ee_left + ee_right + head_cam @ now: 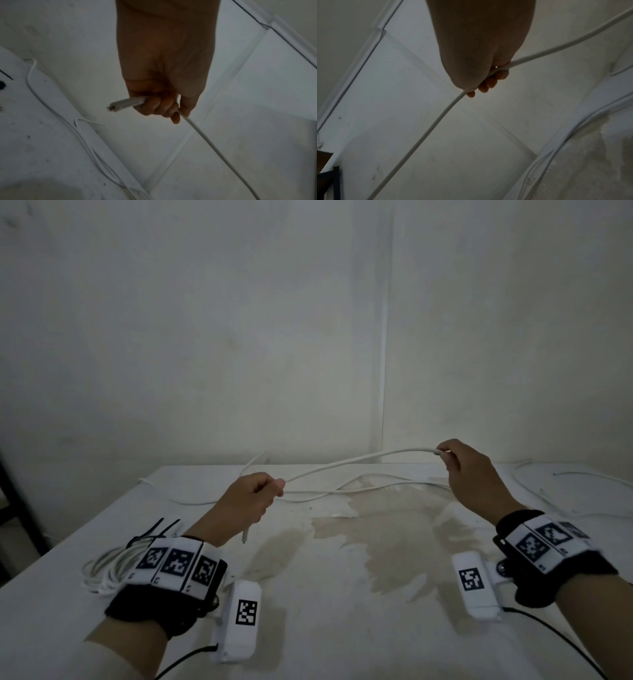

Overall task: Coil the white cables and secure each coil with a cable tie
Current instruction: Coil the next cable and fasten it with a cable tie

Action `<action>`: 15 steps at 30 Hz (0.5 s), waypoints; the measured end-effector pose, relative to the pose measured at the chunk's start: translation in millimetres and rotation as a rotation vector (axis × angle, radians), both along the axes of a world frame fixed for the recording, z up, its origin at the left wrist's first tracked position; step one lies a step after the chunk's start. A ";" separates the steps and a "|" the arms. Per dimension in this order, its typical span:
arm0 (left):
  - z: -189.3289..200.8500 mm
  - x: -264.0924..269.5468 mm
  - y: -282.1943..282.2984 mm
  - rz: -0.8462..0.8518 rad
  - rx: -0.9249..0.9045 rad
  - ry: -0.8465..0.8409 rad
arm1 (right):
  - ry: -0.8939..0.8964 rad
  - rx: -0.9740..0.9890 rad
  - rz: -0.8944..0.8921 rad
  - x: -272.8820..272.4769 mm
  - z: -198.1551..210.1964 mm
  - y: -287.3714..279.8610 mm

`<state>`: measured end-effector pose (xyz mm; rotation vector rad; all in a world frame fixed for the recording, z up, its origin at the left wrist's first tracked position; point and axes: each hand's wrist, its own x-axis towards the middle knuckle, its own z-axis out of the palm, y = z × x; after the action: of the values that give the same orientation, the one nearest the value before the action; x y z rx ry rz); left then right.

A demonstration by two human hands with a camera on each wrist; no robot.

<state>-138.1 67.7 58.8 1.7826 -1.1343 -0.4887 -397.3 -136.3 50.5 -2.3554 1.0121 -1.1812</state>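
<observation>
A white cable (356,461) stretches in the air between my two hands above the table. My left hand (255,491) grips it near its cut end, which pokes out below the fist (245,537); in the left wrist view the fingers (159,106) curl round the cable (126,103). My right hand (455,463) grips the same cable farther along, up at the right; in the right wrist view the cable (426,134) passes through that hand (481,75). A finished white coil (106,568) lies at the near left beside black cable ties (161,527).
More loose white cables (342,491) lie across the far side of the white table (308,628) and at the far right (565,477). A brownish stain (383,535) covers the middle. The wall stands just behind the table. A dark frame (20,501) stands at the left.
</observation>
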 end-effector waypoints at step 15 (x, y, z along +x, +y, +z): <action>21.1 -22.9 0.8 0.112 -0.295 0.013 | 0.535 -0.632 0.163 25.2 -28.3 20.2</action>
<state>-161.1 68.6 79.9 1.5723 -1.0324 -0.2504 -372.1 -116.1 22.3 -3.2996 0.6084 -0.9138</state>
